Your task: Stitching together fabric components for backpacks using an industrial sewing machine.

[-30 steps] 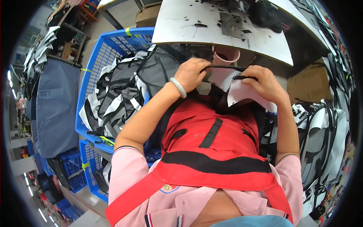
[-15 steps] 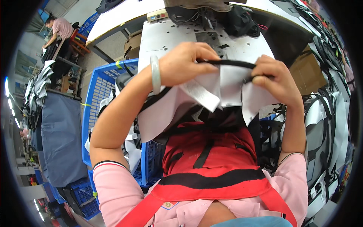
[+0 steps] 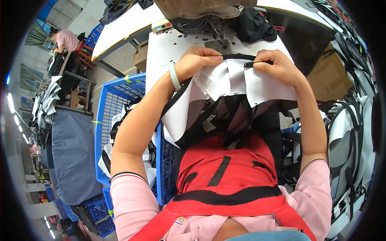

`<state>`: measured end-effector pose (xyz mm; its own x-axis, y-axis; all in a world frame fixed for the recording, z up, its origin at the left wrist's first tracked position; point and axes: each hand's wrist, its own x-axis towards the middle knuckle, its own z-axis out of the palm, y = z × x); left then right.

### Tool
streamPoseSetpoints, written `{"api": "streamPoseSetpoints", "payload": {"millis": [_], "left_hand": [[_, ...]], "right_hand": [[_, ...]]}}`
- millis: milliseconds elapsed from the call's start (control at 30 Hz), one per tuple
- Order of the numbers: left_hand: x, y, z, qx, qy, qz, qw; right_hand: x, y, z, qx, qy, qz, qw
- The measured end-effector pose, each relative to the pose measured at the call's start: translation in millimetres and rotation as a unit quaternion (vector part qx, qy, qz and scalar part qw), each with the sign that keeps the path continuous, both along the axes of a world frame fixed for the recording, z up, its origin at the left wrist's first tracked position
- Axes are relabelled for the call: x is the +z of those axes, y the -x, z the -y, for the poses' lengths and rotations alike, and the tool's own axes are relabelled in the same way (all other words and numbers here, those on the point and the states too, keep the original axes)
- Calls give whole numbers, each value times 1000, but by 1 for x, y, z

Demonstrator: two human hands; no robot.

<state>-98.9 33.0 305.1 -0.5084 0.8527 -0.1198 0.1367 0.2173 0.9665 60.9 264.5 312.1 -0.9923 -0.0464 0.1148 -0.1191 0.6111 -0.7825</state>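
In front of me my two hands hold up a white fabric piece by its black trimmed edge. My left hand is closed on one side of that edge, thumb on the white side. My right hand pinches the other side, where a short black strap end sticks out past the thumb. Between the hands hangs a white printed label. Lower down, the piece's dark folds and straps fall toward my red apron; how they join is hidden.
A white worktable with black scraps stands ahead, a sewing machine at its far side. To the left is a blue crate of fabric pieces. Black-and-white pieces are heaped at right, near a cardboard box. Another person works far left.
My right hand has come up and inward, closer to the left. The fabric now hangs flatter, with the label facing me more fully. Both hands keep their hold.
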Motion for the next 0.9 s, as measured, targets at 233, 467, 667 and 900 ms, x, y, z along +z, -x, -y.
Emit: {"api": "streamPoseSetpoints", "payload": {"millis": [233,467,667,900], "left_hand": [[-10,29,-18,24,-5,-27,999],[-24,45,-28,28,-19,-34,999],[-22,49,-30,33,13,-31,999],[-29,63,-39,37,-7,-76,996]], "right_hand": [[-4,30,-15,-41,-16,38,998],[-12,42,-20,-45,0,29,999],[-10,46,-20,-52,4,38,998],[-15,57,-27,-65,19,46,997]]}}
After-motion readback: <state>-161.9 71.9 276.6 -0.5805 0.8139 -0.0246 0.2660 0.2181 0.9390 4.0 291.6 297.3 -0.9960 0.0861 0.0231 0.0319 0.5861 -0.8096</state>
